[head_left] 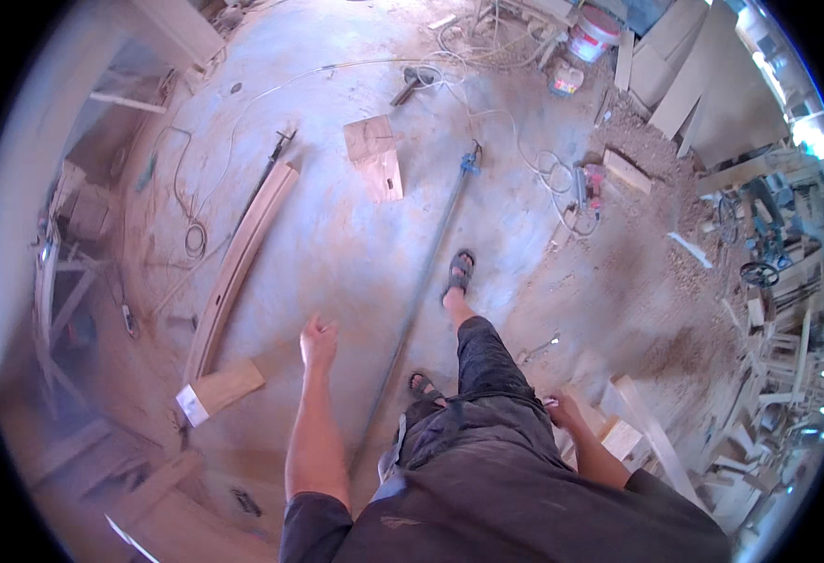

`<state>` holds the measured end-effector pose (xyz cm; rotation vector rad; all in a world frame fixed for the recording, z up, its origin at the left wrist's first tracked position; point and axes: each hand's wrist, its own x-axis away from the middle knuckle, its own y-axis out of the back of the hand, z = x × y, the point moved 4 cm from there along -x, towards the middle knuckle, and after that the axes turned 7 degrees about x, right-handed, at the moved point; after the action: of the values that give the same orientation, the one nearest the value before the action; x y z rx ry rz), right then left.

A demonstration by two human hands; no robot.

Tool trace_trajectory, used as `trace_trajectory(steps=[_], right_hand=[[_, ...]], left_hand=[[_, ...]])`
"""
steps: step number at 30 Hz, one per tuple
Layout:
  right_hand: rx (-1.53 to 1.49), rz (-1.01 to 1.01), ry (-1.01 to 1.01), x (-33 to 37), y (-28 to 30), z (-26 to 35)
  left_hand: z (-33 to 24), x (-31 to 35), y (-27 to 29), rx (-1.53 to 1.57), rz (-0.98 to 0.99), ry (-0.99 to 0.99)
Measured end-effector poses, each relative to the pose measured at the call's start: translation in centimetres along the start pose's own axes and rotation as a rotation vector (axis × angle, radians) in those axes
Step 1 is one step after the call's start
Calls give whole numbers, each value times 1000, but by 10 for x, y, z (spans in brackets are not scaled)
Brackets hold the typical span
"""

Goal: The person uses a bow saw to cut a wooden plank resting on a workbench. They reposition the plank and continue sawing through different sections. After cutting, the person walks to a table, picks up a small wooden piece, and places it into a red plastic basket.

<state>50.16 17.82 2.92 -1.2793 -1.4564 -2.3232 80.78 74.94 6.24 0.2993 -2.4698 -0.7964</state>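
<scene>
My left hand (pixel 318 340) hangs in the air over the dusty floor, its fingers curled in, with nothing seen in it. Left of it lies a long wooden beam (pixel 243 253) with a dark clamp bar (pixel 266 178) along its far part. A short wood block (pixel 220 392) sits by the beam's near end. My right hand (pixel 564 409) is low beside my hip, fingers closed; a small pale spot shows at them, too small to name. Close by it are a pale wood board (pixel 656 436) and a light block (pixel 621 439).
A long bar clamp (pixel 438 230) crosses the floor by my sandalled feet. Ahead lie two wood pieces (pixel 374 155) and a looping cable (pixel 552 169). A white-red bucket (pixel 595 36) stands far right, near leaning boards (pixel 726 84). Scrap wood and machine parts (pixel 763 235) crowd the right side.
</scene>
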Motion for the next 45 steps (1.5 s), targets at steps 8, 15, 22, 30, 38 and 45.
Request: trace_trajectory(steps=[8,15,22,30,38,45], right_hand=[[-360,47,-21,-168,47,169],[-516,70,97,-196,93,311],[-327,-104,86,-183,86,347],[-242,-187,-16,-164,39,419],[-142,-35,-28,-149,1,413],[20,-205,155,-173,38,418]], left_hand=[[-49,-147,-134,-118,197,99],[-212,-305,-206,-368,89,48],[-300,-427,-253,-1015,324,-467],[-262,-474,-215,-791,410,-740],[-128,-472,-138,-423,-8,-338],[5,-397,-122,607,-94,309]])
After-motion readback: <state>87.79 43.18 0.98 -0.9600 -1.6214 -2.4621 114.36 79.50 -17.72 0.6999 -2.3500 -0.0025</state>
